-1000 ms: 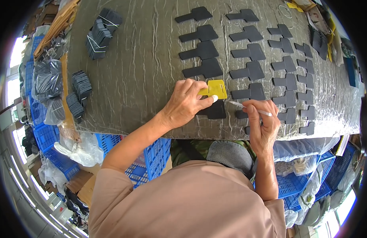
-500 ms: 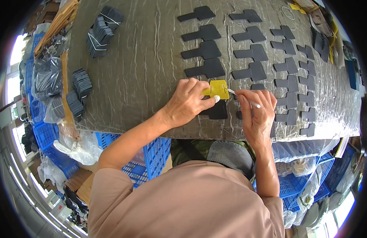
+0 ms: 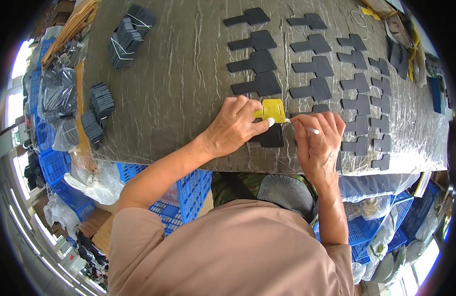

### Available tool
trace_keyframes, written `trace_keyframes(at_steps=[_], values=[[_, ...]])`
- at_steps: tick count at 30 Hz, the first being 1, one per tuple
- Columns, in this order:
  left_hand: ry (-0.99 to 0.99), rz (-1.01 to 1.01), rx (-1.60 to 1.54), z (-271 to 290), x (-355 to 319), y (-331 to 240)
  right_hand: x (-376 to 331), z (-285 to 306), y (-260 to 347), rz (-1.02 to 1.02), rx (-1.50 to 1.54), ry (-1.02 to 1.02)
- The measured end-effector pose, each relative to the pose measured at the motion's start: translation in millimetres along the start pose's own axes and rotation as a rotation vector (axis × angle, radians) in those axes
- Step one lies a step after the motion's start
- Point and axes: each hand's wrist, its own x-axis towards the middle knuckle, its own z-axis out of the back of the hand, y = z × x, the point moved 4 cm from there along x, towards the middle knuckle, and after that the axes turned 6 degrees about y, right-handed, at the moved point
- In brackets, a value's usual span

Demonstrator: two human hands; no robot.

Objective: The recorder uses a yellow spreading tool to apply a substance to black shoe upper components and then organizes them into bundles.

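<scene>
Near the table's front edge, my left hand (image 3: 233, 122) grips a yellow slotted template (image 3: 274, 106), its thumb pressing on the lower edge. That thumb wears a white tip cover. The template lies on a dark, flat T-shaped piece, mostly hidden under it and the hand. Another black piece (image 3: 274, 137) shows just below. My right hand (image 3: 321, 143) is closed around a slim white pen (image 3: 315, 131), whose tip is at the template's right edge. Above the hands, a column of black pieces (image 3: 263, 84) lies flat with their narrow tabs pointing left.
More columns of black pieces (image 3: 313, 89) spread to the right. Banded stacks of dark pieces (image 3: 124, 42) and smaller stacks (image 3: 100, 101) lie on the left of the table (image 3: 183, 59). Blue crates (image 3: 193, 195) stand below its front edge.
The pen tip has moved slightly down along the template's right side, toward its lower right corner. My left hand keeps hold of the template in nearly the same place.
</scene>
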Motion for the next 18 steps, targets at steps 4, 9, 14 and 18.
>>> trace_keyframes(at_steps=[4, 9, 14, 18], values=[[-0.014, 0.004, -0.003, -1.1, -1.7, 0.6, 5.2, -3.7, 3.0, -0.023, 0.081, 0.018], [-0.061, -0.014, 0.016, -1.7, 0.8, -0.3, 14.8, -20.0, 7.5, 0.037, 0.105, 0.016], [-0.044, 0.024, -0.023, 0.4, -0.4, -1.3, 16.3, -21.8, 13.4, 0.039, 0.05, 0.02], [-0.049, 0.011, -0.013, 0.3, 1.0, -1.2, 13.8, -20.9, 15.3, 0.056, 0.027, 0.032]])
